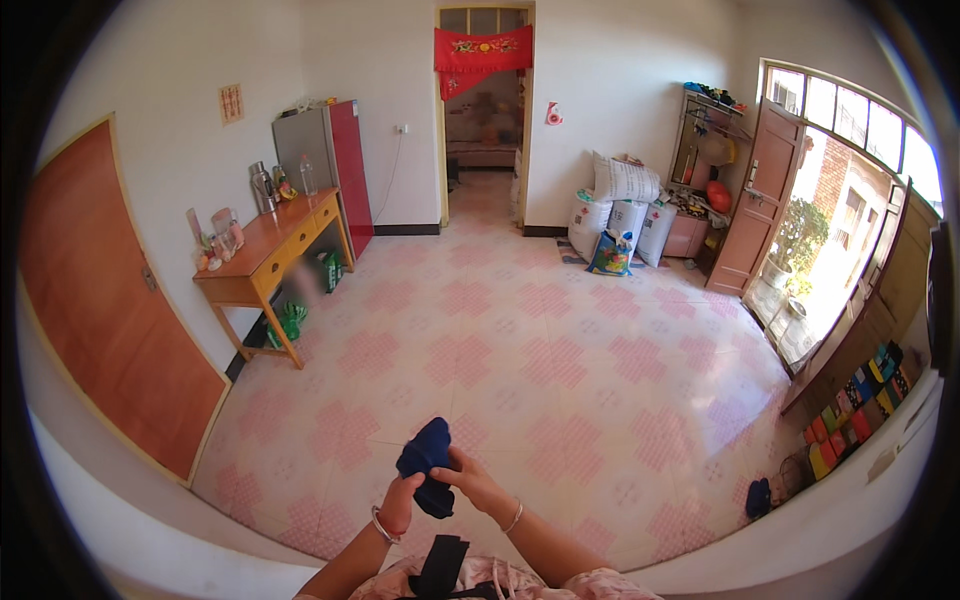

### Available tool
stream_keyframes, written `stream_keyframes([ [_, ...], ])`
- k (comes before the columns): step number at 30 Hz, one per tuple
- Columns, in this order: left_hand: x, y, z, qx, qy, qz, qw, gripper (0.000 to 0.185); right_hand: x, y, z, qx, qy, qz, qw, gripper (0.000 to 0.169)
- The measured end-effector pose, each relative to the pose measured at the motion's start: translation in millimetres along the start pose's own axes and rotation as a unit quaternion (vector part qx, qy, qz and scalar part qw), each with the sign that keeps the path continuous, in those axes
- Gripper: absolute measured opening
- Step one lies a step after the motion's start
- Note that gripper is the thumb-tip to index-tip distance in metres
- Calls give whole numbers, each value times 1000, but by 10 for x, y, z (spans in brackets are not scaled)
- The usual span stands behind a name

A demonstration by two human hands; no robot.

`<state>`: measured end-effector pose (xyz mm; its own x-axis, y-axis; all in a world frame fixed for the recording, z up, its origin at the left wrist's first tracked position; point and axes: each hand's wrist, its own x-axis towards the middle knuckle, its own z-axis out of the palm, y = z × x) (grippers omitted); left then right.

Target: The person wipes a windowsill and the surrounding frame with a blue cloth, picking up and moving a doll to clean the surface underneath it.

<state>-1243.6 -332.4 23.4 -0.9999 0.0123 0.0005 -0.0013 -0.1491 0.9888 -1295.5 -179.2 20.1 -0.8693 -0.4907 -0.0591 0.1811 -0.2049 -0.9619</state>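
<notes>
A dark blue piece of cloth [429, 454], bunched up, is held out in front of me above the floor. My left hand [399, 501] grips its lower left side, with the thumb lying on the fabric. From the right, my right hand [471, 480] pinches the cloth between thumb and fingers. Some fingers of both hands are hidden behind it. What kind of cloth article it is I cannot tell. Each wrist wears a bracelet.
Pink-patterned tiles [555, 360] cover the floor. A wooden desk [262, 247] and a refrigerator [330, 165] stand at the left wall. Filled sacks [622, 217] are piled at the back right, near an open door [761, 195]. Shoes [759, 497] lie at the lower right.
</notes>
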Motion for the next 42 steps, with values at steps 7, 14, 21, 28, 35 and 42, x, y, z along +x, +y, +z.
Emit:
stream_keyframes([
  [7, 812, -214, -123, -239, 72, -71, 966, 24, 412, -206, -629, 94, 64, 32, 993, 33],
  [14, 2071, -364, 236, -196, -38, -125, 972, 25, 966, -197, -1488, 130, 224, -26, 965, 24],
  [21, 3454, -595, 450, -146, -95, -158, 972, 26, 1709, -513, -2224, -198, 328, 10, 924, 29],
  [28, 4669, -496, 347, -43, -159, -137, 977, 32, 2355, -1189, -2501, -385, 422, -41, 820, 37],
  [35, 5594, -824, 661, 49, -105, -78, 990, 34, 2660, -1081, -3266, -362, 495, 26, 790, 33],
  [42, 6742, -777, 740, 206, -79, 33, 975, 32, 3279, -1173, -4504, -299, 537, -31, 788, 32],
])
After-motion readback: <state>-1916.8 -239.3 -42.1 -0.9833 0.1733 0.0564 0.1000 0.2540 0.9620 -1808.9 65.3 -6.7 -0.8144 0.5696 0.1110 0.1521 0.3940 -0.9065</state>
